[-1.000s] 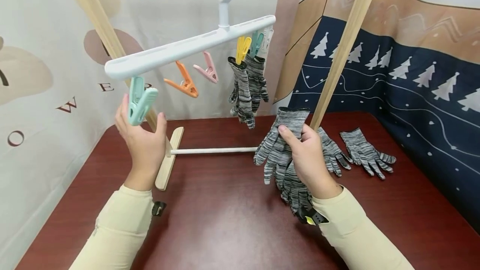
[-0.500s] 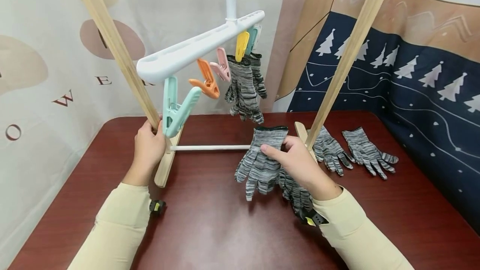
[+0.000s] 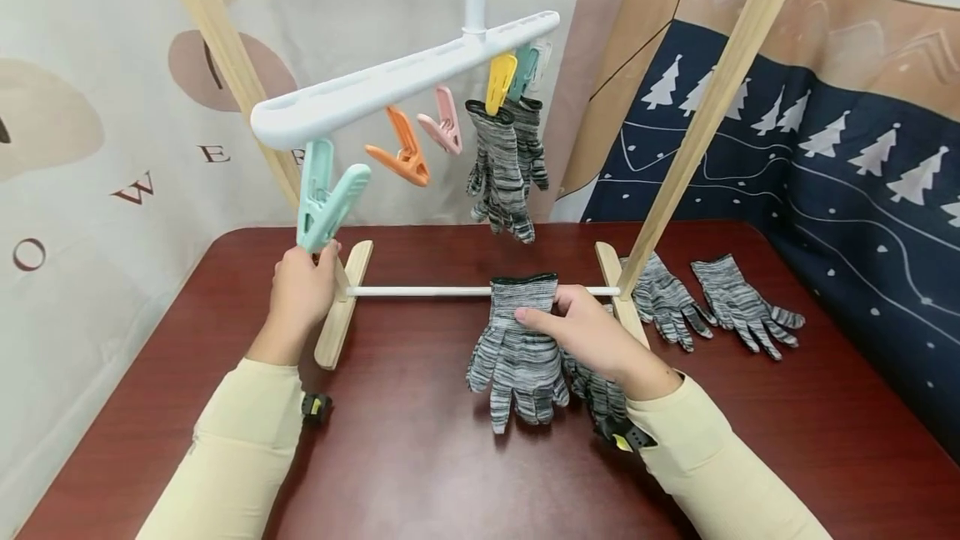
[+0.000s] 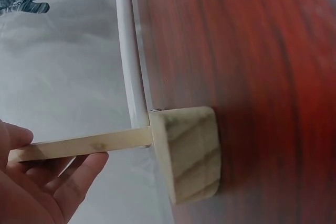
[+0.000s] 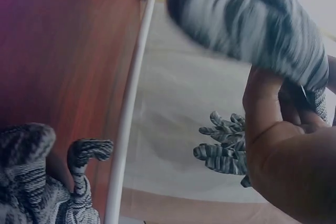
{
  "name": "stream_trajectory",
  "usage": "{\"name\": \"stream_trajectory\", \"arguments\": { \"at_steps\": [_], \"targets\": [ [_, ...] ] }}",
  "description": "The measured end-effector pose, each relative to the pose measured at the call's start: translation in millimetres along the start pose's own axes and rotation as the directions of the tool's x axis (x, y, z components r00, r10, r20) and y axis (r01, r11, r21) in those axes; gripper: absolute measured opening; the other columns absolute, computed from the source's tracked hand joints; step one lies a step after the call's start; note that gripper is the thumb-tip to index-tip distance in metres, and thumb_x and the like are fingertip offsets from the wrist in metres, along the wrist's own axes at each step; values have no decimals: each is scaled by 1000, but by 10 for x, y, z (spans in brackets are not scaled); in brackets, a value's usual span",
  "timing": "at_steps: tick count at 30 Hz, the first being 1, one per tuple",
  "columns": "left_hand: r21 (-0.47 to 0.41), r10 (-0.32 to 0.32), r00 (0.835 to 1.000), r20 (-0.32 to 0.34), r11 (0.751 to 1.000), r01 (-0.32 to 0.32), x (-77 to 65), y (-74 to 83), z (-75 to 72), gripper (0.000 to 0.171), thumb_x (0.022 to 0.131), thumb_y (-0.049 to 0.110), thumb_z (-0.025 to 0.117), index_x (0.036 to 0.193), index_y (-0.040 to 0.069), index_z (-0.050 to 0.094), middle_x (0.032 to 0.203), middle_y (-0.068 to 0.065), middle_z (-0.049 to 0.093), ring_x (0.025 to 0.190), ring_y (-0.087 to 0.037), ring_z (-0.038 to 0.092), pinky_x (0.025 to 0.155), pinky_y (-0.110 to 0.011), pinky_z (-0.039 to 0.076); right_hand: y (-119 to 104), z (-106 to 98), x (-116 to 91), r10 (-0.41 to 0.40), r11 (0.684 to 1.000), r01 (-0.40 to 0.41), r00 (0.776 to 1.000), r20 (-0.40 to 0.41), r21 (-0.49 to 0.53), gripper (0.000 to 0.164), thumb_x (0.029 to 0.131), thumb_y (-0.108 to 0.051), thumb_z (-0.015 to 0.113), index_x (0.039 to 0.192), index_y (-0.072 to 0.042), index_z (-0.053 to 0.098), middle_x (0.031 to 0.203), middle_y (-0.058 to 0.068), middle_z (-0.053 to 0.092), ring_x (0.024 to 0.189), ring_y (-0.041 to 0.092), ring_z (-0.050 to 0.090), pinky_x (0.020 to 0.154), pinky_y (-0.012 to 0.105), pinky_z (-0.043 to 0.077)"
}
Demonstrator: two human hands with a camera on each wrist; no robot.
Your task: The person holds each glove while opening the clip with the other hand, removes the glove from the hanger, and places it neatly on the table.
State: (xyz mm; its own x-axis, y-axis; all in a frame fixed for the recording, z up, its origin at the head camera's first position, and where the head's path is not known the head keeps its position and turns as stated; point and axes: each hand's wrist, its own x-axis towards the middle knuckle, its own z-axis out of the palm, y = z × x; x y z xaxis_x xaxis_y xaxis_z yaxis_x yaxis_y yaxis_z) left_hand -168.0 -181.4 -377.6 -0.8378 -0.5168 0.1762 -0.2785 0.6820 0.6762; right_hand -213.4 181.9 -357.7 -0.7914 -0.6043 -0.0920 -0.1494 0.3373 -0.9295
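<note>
My left hand (image 3: 302, 290) grips the left wooden post (image 4: 100, 144) of a drying rack low down, thumb on one side and fingers on the other. A mint clothespin (image 3: 322, 202) hanging from the white hanger (image 3: 405, 73) overlaps the top of that hand in the head view. With thumb and fingers, my right hand (image 3: 588, 327) pinches a grey-black striped knit glove (image 3: 517, 357) near its dark-edged cuff, finger ends pointing down. Orange (image 3: 402, 152) and pink (image 3: 444, 123) clothespins hang free on the hanger. Yellow (image 3: 500, 83) and green (image 3: 522, 73) ones hold striped gloves (image 3: 498, 169).
Two striped gloves lie flat beyond the right post (image 3: 712, 115), one of them the far right glove (image 3: 742, 302). Another glove (image 3: 596, 386) is partly hidden under my right wrist. A white crossbar (image 3: 420, 292) joins the rack's wooden feet on the dark red table (image 3: 405, 457).
My left hand has gone from beside the mint clothespin down to the post and holds it. My right hand has brought the glove left and lower. The hanger has swung.
</note>
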Motion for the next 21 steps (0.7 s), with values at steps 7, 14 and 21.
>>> {"name": "stream_trajectory", "arguments": {
  "at_steps": [7,14,21],
  "targets": [
    [-20,62,998,7,998,-62,-3,29,-14,51,108,40,35,137,5,58,127,-22,67,115,-46,63,92,-61,47,70,13,24,48,999,-49,996,71,3,50,97,-26,66,62,-14,31,55,-7,29,49,9,28,47,23,25],
    [-34,61,998,25,998,-60,-23,48,-22,53,108,40,34,140,3,55,126,-25,66,113,-45,64,91,-60,48,161,25,58,84,992,-73,990,112,-99,45,93,-21,66,64,-15,32,53,-8,33,49,8,34,48,23,28],
    [-52,54,998,22,997,-53,-35,36,-21,51,108,39,36,140,5,56,128,-24,66,115,-44,64,92,-59,48,249,36,117,-6,900,50,995,101,-433,44,97,-21,62,62,-16,36,53,-5,33,45,12,31,51,27,32]
  ]
}}
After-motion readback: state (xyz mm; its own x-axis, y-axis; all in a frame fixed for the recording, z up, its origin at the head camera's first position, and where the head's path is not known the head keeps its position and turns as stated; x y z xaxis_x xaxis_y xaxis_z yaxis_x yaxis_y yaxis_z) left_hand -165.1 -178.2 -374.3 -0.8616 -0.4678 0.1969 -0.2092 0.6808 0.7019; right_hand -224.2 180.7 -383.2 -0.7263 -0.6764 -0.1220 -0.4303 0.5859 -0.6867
